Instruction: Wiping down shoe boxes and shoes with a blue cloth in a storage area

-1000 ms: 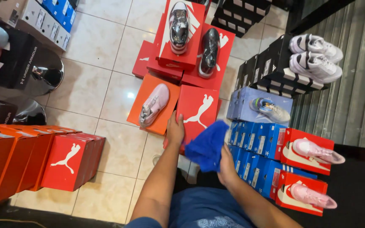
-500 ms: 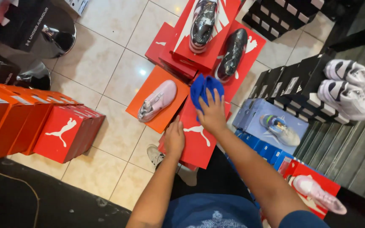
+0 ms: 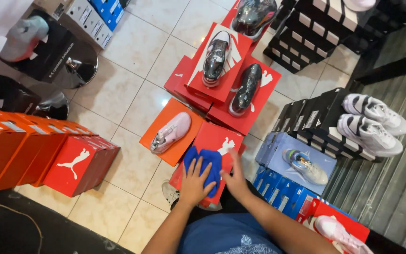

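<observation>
2 hands are down on the red box [image 3: 214,143] near the bottom of the view: the left hand [image 3: 194,181] lies flat with fingers spread on a blue cloth [image 3: 208,164], pressing it to the lid without gripping it, and the right hand [image 3: 235,176] rests open on the lid just beside the cloth, holding nothing that I can see. The box sits low on the tiled floor [image 3: 128,89] and seems to lie on something beneath it, though that is hidden, so a hard push could, in my judgement, slide or tip it. Touching its left edge is an orange box [image 3: 163,143] carrying 1 pink shoe [image 3: 171,132], loose on top; a sideways shove of the cloth might knock that box and roll the shoe off. Just above, 2 dark glossy shoes [image 3: 245,89] lie on more red boxes [image 3: 224,84] stacked unevenly, and a bump travelling up the pile could shift them. To the right, a pale blue box [image 3: 278,148] with a grey shoe [image 3: 305,165] stands near the right forearm, so a wide swing of the elbow risks catching it.
</observation>
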